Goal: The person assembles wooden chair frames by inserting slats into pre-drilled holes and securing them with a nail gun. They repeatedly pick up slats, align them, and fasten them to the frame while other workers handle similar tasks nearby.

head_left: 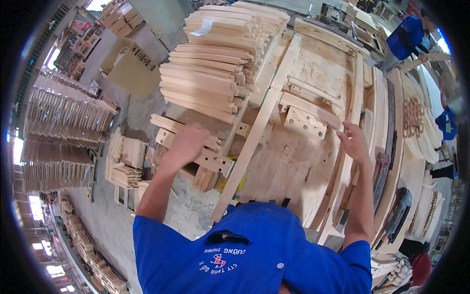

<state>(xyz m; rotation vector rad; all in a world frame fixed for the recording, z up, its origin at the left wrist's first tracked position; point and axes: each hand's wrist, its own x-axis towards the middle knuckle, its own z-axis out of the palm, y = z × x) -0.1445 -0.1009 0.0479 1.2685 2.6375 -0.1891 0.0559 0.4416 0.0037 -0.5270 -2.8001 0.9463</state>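
My left hand (190,143) is over a small group of wooden slats (166,122) and drilled wooden pieces (214,160) at the left of the bench. Its fingers are mostly hidden behind the back of the hand. On the right, my right hand (353,142) has its thumb and fingers closed at the near right end of a pale wooden slat (311,109). That slat lies at a slant over a wooden block with dark round holes (304,123). Another narrow drilled wooden strip (313,92) lies just behind it.
A tall stack of curved slats (200,81) carries a paper slip (202,27). Long wooden rails (252,142) frame the plywood bench top (279,171). An open cardboard box (128,68) and wrapped slat stacks (63,117) stand left. A co-worker in blue (406,36) stands far right.
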